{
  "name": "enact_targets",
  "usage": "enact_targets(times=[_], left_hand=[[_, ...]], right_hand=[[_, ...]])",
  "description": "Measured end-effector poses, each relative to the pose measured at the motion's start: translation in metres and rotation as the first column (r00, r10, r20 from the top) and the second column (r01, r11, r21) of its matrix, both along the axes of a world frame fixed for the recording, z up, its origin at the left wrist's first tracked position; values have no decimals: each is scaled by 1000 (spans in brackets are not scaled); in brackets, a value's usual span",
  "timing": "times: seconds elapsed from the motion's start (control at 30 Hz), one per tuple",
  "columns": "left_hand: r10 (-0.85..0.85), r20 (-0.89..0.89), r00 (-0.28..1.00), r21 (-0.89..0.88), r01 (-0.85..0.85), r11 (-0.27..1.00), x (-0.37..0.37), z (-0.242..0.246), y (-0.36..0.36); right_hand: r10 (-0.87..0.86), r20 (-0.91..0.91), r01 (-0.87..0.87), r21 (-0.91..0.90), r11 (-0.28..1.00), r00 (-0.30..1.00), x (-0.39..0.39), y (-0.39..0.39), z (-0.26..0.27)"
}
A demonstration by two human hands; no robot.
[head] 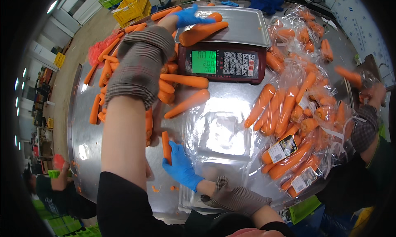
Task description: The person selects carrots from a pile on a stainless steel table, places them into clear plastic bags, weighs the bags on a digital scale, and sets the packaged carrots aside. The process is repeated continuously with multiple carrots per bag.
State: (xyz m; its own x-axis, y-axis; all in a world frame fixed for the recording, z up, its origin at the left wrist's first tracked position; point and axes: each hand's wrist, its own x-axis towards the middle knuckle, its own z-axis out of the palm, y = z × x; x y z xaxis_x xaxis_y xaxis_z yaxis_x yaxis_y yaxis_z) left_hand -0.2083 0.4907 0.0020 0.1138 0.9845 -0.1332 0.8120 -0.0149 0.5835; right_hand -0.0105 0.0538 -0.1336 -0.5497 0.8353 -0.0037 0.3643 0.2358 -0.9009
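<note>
My left hand (193, 17), in a blue glove, is over the metal weighing tray (244, 23) of a digital scale. Its thumb stands apart from its fingers, which touch or nearly touch a large carrot (202, 34) and a second carrot (216, 17) there. Near the table's front, my right hand (181, 167), also blue-gloved, grips a small carrot (166, 147) pointing away from me. Clear plastic bags (216, 156) lie flat beside that hand. Loose carrots (185, 80) lie in front of the scale's lit display (204, 62) and spread leftward.
Bagged carrots (284, 110), some labelled, crowd the table's right side. A co-worker's hand (374, 93) at the right edge is by a blurred carrot (349, 76). Blue gloves (266, 3) lie behind the scale. Red netting (100, 49) is at the left; yellow crates (131, 7) stand beyond.
</note>
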Motion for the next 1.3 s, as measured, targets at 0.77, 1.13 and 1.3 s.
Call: enact_targets(times=[0.77, 1.13, 1.3], left_hand=[[124, -54, 991, 181, -112, 977, 52, -16, -53], [343, 880, -328, -364, -2, 932, 94, -37, -475], [491, 859, -146, -482, 97, 871, 127, -78, -577]], right_hand=[[-463, -57, 392, -448, 804, 884, 240, -2, 84], [326, 173, -348, 110, 931, 929, 184, -24, 3], [-22, -142, -69, -603, 795, 990, 197, 2, -5]])
